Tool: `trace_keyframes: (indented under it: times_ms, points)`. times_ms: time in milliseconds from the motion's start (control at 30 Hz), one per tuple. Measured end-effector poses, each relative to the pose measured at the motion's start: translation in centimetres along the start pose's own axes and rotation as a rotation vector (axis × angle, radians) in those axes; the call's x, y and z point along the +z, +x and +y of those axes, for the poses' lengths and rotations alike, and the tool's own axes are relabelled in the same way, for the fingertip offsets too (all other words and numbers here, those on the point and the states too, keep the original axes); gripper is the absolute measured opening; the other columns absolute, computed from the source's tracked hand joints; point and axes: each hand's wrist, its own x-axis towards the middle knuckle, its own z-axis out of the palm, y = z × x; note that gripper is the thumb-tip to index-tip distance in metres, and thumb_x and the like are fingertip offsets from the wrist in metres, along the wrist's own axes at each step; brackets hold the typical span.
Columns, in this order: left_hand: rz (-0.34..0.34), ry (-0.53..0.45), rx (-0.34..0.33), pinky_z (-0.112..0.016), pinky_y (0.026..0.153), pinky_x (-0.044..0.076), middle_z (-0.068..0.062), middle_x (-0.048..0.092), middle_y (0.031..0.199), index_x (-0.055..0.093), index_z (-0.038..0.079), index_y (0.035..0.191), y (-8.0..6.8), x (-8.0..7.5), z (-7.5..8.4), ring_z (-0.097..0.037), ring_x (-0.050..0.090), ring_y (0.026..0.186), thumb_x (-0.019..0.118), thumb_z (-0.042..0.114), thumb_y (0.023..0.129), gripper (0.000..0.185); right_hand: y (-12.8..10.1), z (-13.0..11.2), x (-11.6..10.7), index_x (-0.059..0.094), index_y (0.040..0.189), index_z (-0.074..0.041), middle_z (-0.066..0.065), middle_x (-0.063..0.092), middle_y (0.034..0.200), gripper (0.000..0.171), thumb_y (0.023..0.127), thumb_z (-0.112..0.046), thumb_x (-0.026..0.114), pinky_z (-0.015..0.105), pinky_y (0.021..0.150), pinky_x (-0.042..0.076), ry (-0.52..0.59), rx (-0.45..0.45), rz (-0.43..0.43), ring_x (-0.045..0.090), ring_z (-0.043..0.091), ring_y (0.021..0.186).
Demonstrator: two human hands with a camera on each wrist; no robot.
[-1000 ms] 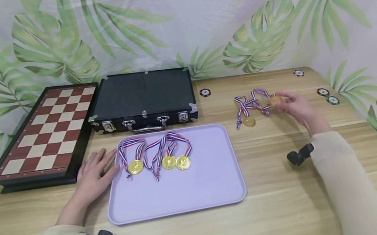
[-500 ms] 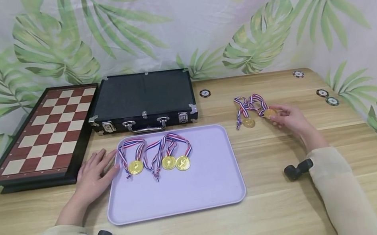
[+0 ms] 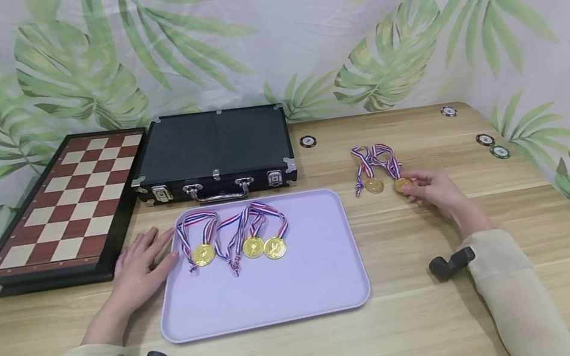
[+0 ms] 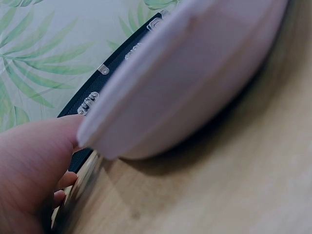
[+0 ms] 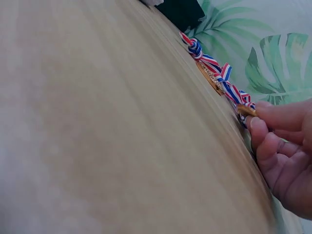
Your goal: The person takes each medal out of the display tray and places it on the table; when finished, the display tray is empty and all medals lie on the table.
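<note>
My right hand (image 3: 433,192) pinches the edge of a gold medal (image 3: 403,185) between thumb and fingers, low over the table at the right. Its striped ribbon (image 3: 384,155) bunches up behind it. Just left of that lies another gold medal (image 3: 373,185) with a red, white and blue ribbon. My left hand (image 3: 141,269) lies flat with spread fingers at the left rim of a lilac tray (image 3: 264,299); in the left wrist view its thumb (image 4: 53,129) meets the tray's rim (image 4: 146,92). Across the tray's back half lie three gold medals, one of them a medal (image 3: 203,254) at the left.
A black case (image 3: 217,145) with metal latches stands behind the tray. To its left is a chessboard (image 3: 74,195) in a dark frame. Several poker chips lie toward the back and right edge, among them a black chip (image 3: 308,141) and a green one (image 3: 500,152). A leaf-patterned cloth hangs behind.
My right hand has drawn the medal left and toward me, bringing it beside the other one and gathering its ribbon. My left hand and the tray have stayed in place.
</note>
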Motion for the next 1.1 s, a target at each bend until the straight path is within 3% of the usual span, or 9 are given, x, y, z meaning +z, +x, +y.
trace_keyframes:
  times_ms: [400, 733, 900, 1100]
  points:
    - [-0.005, -0.001, -0.006, -0.055, 0.095, -0.003, -0.026, 0.022, 0.134, 0.037, 0.011, 0.131, 0.0, -0.1, 0.1, -0.039, 0.007, 0.125, 0.046, 0.038, 0.087, 0.053, 1.2, -0.2, -0.3, 0.042, 0.125, 0.003, 0.005, 0.049, 0.062, 0.049, 0.082, -0.014, 0.060, 0.023, 0.039, 0.040, -0.217, -0.008, -0.002, 0.046, 0.010, 0.046]
    - [-0.008, 0.007, -0.006, -0.055, 0.095, -0.003, -0.026, 0.022, 0.135, 0.037, 0.011, 0.131, 0.0, 0.0, 0.0, -0.039, 0.007, 0.125, 0.045, 0.039, 0.087, 0.053, 0.5, -0.7, 0.3, 0.043, 0.125, 0.001, 0.005, 0.051, 0.061, 0.050, 0.080, -0.013, 0.061, 0.025, 0.042, 0.043, -0.228, -0.028, 0.060, 0.048, 0.010, 0.045]
    - [-0.008, 0.005, -0.008, -0.055, 0.095, -0.003, -0.026, 0.022, 0.135, 0.036, 0.011, 0.132, 0.0, -0.1, 0.0, -0.039, 0.006, 0.125, 0.045, 0.039, 0.087, 0.053, -0.7, -3.5, 2.2, 0.045, 0.122, 0.002, 0.011, 0.053, 0.066, 0.046, 0.081, -0.010, 0.060, 0.024, 0.046, 0.042, -0.143, -0.181, 0.055, 0.047, 0.011, 0.049]
    - [-0.014, 0.001, -0.005, -0.054, 0.095, -0.005, -0.026, 0.021, 0.135, 0.035, 0.012, 0.132, 0.1, 0.1, -0.1, -0.039, 0.005, 0.126, 0.044, 0.038, 0.087, 0.053, -1.8, -7.5, 7.7, 0.048, 0.119, 0.002, 0.019, 0.058, 0.081, 0.042, 0.079, -0.004, 0.061, 0.033, 0.056, 0.047, -0.022, -0.346, -0.126, 0.055, 0.023, 0.061]
